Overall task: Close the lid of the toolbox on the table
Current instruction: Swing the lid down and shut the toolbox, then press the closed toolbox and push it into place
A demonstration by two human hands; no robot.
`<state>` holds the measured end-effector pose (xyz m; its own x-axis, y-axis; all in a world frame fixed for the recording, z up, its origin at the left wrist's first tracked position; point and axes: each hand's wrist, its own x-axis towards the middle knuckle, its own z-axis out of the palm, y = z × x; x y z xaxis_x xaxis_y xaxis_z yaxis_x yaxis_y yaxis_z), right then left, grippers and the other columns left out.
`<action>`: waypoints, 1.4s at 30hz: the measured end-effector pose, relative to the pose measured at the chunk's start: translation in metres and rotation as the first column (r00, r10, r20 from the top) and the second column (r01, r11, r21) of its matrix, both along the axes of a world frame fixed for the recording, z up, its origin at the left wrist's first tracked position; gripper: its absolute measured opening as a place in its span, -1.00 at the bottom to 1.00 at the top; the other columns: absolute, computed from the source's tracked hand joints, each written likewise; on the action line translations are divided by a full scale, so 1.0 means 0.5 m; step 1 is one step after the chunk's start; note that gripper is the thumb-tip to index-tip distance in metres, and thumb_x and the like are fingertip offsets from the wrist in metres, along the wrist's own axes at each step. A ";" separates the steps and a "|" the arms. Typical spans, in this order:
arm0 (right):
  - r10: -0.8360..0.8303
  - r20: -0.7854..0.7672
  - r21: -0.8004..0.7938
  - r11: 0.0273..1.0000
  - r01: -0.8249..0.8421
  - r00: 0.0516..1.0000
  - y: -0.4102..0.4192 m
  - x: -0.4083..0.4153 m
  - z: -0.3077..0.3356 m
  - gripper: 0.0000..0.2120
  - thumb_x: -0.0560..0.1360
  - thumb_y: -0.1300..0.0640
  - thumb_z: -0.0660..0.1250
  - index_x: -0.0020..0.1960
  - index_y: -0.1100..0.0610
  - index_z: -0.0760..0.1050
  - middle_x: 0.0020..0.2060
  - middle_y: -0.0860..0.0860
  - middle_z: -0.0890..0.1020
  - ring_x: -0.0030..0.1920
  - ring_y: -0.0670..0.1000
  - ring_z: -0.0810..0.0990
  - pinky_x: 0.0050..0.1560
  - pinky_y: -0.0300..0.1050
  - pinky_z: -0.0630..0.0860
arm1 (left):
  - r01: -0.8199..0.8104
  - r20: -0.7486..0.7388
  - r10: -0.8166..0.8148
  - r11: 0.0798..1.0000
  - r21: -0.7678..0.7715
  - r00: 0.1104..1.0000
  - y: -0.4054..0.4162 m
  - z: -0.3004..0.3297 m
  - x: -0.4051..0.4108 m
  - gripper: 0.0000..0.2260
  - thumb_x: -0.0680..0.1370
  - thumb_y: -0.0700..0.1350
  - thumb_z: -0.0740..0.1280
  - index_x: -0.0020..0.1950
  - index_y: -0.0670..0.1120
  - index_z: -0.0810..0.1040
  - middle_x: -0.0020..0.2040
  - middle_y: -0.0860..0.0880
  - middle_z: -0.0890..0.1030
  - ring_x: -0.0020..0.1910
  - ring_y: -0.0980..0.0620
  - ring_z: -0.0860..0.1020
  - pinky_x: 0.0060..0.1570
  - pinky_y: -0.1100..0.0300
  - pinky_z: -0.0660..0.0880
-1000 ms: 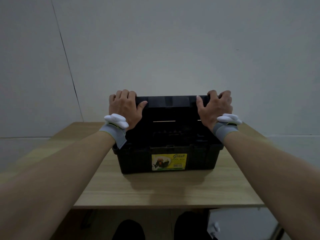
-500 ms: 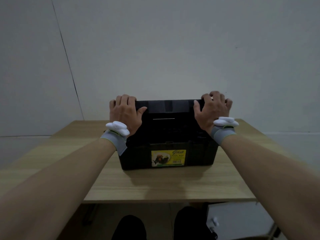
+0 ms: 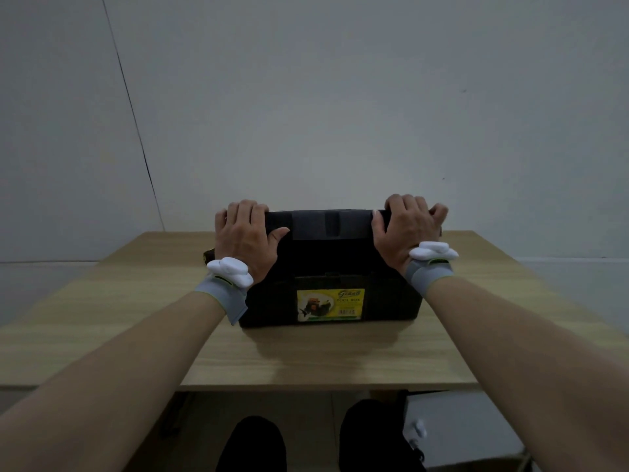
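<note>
A black toolbox [image 3: 384, 301] with a yellow label on its front stands in the middle of the wooden table [image 3: 323, 356]. Its black lid [image 3: 330, 224] is tilted toward me, low over the box, and hides the inside. My left hand [image 3: 246, 238] grips the lid's upper left corner, fingers curled over the far edge and thumb on the near face. My right hand [image 3: 406, 226] grips the upper right corner the same way. Both wrists wear grey bands with white pods.
The table stands against a plain grey wall [image 3: 340, 97]. Bare tabletop lies left, right and in front of the toolbox. My dark shoes [image 3: 252, 444] show below the table's near edge, beside a dark object on the floor [image 3: 418, 437].
Both hands have brought the lid down and toward me. The opening that showed the box's inside a second ago is now covered by the lid.
</note>
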<state>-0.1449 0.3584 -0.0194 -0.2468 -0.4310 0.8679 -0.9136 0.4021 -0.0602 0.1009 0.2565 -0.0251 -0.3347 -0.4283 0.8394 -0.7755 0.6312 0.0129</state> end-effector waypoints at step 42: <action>0.017 0.042 -0.025 1.000 -0.016 0.999 0.035 0.014 -0.096 -0.74 0.49 -0.05 0.17 -0.14 0.14 0.44 -0.18 0.10 0.51 -0.15 0.14 0.44 -0.05 0.03 0.16 | -0.057 0.035 0.054 0.993 0.104 0.998 0.060 -0.091 0.003 -0.58 0.43 0.03 0.44 0.09 -0.29 0.52 0.06 -0.30 0.54 0.00 -0.30 0.50 0.07 -0.18 0.39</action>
<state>-0.1380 0.3761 -0.0674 -0.2767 -0.4138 0.8673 -0.9164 0.3853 -0.1085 0.1026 0.2867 -0.0705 -0.3343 -0.5320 0.7780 -0.8104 0.5837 0.0509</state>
